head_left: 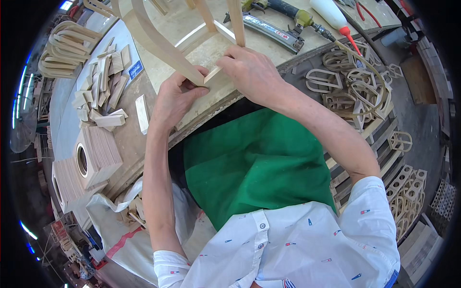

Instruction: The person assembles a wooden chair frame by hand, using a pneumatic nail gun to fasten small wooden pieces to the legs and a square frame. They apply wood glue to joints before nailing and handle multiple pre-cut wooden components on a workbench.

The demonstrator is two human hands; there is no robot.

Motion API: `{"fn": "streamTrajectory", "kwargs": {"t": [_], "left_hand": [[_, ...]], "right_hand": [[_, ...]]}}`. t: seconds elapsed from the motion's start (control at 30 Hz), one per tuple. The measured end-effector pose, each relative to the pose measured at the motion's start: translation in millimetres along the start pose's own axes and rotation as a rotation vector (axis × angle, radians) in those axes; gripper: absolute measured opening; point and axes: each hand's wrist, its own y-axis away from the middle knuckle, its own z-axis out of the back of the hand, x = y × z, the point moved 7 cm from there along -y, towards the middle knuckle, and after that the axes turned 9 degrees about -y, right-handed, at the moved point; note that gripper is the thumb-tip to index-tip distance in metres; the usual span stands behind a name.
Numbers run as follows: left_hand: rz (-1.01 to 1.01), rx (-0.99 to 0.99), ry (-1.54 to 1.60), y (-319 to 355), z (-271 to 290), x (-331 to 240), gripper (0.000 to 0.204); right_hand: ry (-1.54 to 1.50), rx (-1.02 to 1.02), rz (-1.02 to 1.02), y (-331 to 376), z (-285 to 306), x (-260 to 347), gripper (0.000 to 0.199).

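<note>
A light wooden frame (158, 43) with a broad curved side piece stands at the near part of the workbench. My left hand (175, 98) is closed round the lower end of that curved piece, thumb and fingers at the corner where a short crossbar (214, 75) meets it. At the crossbar's other end, beside a straight upright (236, 24), my right hand (254, 74) is closed with its fingers bent. My fingers partly hide both joints. Behind the frame lies a green and black air nail gun (281, 29). Right of it is a white glue bottle (331, 17) with a red nozzle.
A heap of small wooden pieces (103, 79) lies on the left of the bench (137, 163), with one loose block (142, 114) nearer me. Stacked boards with round holes (98, 156) stand front left. Curved wooden frames (357, 81) pile up at right. A white sack (115, 233) hangs below.
</note>
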Motion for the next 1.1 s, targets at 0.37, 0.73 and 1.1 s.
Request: {"fn": "streamTrajectory", "kwargs": {"t": [0.37,0.73,1.1], "left_hand": [[-0.033,0.138,0.156,-15,-3,12,0.041],[-0.119,0.194,0.18,-18,-3,5,0.036],[-0.126,0.15,0.038,-20,0,5,0.035]], "right_hand": [[-0.031,-0.088,0.054,6,-1,0,0.018],[-0.039,-0.122,0.079,6,-1,-1,0.021],[-0.201,-0.252,-0.04,-4,65,8,0.015]]}}
